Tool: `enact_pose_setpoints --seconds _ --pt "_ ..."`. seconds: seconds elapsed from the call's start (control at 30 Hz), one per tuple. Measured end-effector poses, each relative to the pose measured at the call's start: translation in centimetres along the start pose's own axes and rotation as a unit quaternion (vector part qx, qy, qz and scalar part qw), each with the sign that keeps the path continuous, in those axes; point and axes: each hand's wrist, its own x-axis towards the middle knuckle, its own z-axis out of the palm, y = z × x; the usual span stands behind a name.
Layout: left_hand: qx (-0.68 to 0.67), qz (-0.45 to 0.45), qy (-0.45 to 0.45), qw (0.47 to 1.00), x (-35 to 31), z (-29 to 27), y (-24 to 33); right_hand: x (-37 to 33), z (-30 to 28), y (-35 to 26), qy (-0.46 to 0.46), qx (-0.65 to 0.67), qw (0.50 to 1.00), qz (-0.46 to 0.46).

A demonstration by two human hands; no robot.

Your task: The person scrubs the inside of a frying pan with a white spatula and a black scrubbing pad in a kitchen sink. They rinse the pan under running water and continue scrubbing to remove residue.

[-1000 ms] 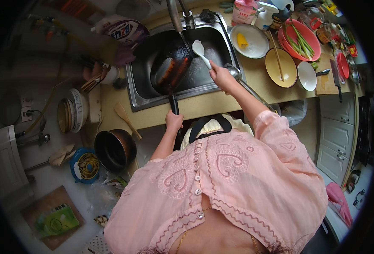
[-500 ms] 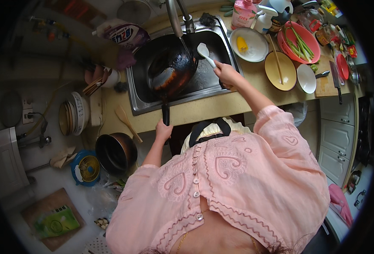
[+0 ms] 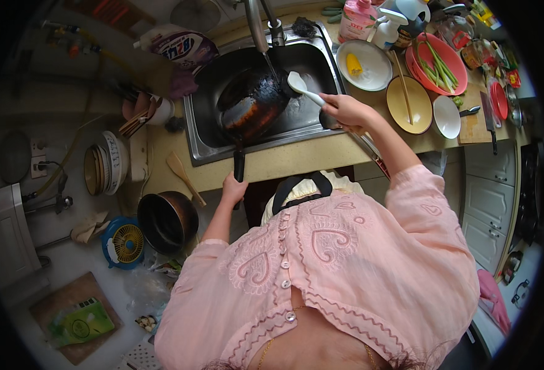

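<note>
A dark frying pan [image 3: 254,108] with a scorched brown and black outside leans in the sink [image 3: 213,154], turned partly on its side. My left hand [image 3: 233,186] is closed round its black handle, which reaches over the counter's front edge. Water runs from the faucet [image 3: 256,28] by the pan's far right side. In my right hand [image 3: 347,111] is a white long-handled brush [image 3: 298,82]. Its oval head is at the pan's right edge, and the side facing down is hidden. Below that hand, a dark round-headed utensil [image 3: 328,121] lies at the sink's front right rim.
Right of the sink stand a white bowl [image 3: 370,77] with a yellow piece of food, a yellow bowl [image 3: 409,111] with chopsticks, a pink basin [image 3: 457,68] of green stalks and a knife [image 3: 489,117]. At left are a wooden spatula [image 3: 182,172] and a dark pot [image 3: 167,222].
My right hand has moved right and slightly nearer to me, and the brush head has dropped a little. The utensil at the rim has come into sight. My left hand keeps its grip.
</note>
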Motion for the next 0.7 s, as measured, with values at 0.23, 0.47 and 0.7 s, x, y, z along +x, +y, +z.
enact_pose_setpoints --seconds 0.23,0.47,0.7 --pt "0.070 0.039 0.006 0.997 0.1 -0.2 -0.1 5.8 -1.2 1.9 -0.019 0.114 0.988 0.106" --pt "0.097 0.079 0.035 0.992 0.3 -0.6 -1.5 1.7 -2.9 -0.8 -0.053 0.009 0.998 0.030" --pt "0.113 0.097 0.043 0.988 0.6 0.2 -2.1 7.1 -1.3 0.4 -0.031 0.152 0.984 0.088"
